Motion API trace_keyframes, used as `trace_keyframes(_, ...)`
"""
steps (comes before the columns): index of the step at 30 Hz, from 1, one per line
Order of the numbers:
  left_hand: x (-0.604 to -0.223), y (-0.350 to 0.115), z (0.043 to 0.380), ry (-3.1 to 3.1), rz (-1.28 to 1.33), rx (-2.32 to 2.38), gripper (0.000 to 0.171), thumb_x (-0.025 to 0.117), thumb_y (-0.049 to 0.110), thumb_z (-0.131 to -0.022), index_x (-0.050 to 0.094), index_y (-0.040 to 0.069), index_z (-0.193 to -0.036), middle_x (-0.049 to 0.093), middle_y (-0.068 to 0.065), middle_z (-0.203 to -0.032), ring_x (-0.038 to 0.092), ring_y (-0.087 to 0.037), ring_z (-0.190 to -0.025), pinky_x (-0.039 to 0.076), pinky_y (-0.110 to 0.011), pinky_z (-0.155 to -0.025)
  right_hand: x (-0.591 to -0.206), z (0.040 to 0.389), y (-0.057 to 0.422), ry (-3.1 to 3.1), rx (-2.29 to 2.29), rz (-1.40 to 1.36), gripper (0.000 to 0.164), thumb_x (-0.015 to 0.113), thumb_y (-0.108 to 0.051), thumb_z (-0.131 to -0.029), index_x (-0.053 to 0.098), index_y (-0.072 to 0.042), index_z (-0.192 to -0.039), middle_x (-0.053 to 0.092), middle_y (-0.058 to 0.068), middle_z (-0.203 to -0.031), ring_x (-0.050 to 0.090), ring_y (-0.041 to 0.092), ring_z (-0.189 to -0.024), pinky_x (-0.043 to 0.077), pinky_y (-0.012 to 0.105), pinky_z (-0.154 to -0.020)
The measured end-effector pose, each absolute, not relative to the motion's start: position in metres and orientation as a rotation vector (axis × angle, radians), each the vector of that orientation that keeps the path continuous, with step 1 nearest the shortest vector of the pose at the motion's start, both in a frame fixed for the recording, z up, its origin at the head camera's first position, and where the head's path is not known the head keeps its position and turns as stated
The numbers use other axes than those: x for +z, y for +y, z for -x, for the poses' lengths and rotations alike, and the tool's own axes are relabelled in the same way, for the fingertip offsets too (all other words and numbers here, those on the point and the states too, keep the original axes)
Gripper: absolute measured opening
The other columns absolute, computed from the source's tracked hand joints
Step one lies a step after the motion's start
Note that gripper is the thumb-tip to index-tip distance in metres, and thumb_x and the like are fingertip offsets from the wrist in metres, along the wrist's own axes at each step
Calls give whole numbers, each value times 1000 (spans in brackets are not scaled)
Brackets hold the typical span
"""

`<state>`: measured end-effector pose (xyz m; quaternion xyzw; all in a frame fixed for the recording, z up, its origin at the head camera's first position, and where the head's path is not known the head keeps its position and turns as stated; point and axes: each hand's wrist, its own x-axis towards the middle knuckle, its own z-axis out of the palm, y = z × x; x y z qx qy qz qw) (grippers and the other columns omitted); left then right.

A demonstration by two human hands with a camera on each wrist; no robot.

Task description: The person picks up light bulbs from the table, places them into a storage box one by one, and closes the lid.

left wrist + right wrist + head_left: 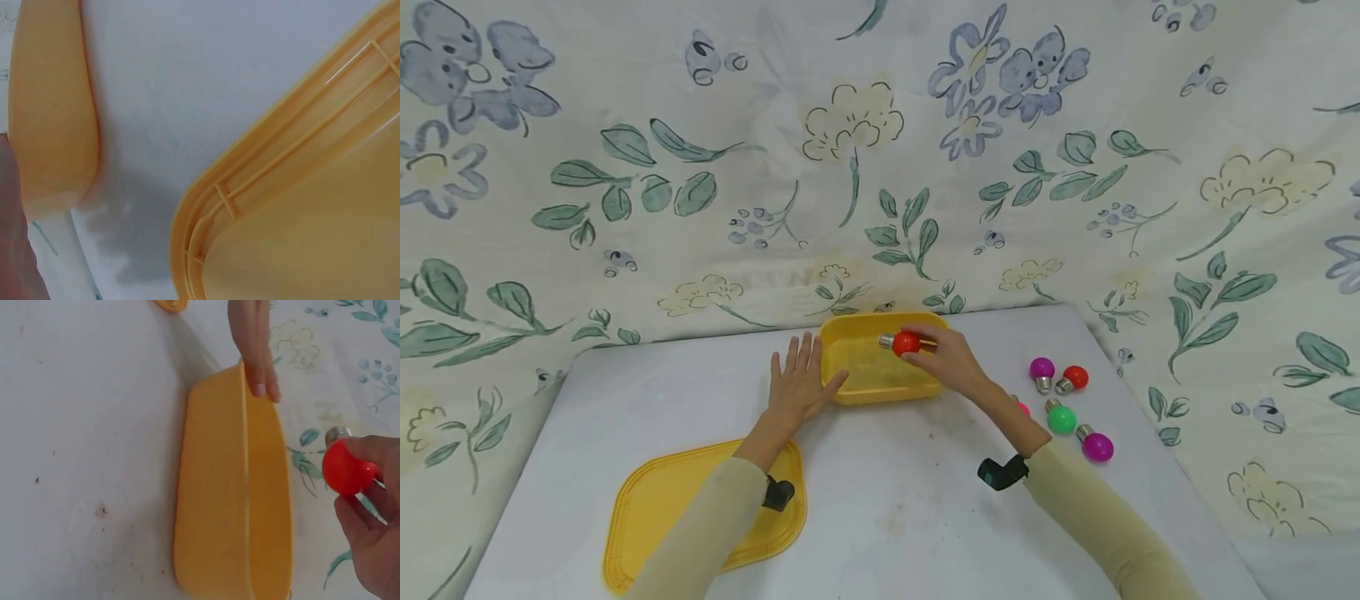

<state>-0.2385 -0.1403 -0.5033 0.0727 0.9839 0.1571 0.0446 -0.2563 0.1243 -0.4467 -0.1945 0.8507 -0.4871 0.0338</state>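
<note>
In the head view, my right hand holds a red light bulb over the yellow plastic box. The thumb and fingers pinch the bulb's round part, and its metal screw base points left. The right wrist view shows the same red bulb above the level of the box's rim. At the box's left end is my left hand, fingers straight and spread, with the thumb reaching over the rim. Only a strip of that hand appears in the left wrist view, beside the box wall.
A yellow lid lies at the front left, partly under my left forearm. On the right are purple bulbs, a red bulb, a green bulb and a pink bulb half hidden by my right wrist. Floral cloth hangs behind the table.
</note>
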Motion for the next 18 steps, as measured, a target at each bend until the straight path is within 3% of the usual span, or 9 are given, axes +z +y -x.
trace_keyframes(5, -508, -142, 241, 2997, -228, 463, 87, 34, 58, -103, 7, -3, -158, 1, -21, -164, -4, -38, -151, -8, -59, -116, -451, 270, 105, 2584, -1477, 621, 41, 72, -3, -91, 63, 2, -131, 63, 16, -128, 59, 32, -117, 51, 36, -96)
trace_keyframes(18, -500, -142, 237, 2996, -237, 415, 71, 29, 43, -108, 8, -4, -158, 2, -20, -165, -4, -36, -151, -6, -58, -116, -472, 302, 81, 2581, -1416, 483, 43, 70, -10, -94, 62, -5, -136, 62, 12, -133, 58, 30, -122, 51, 34, -96)
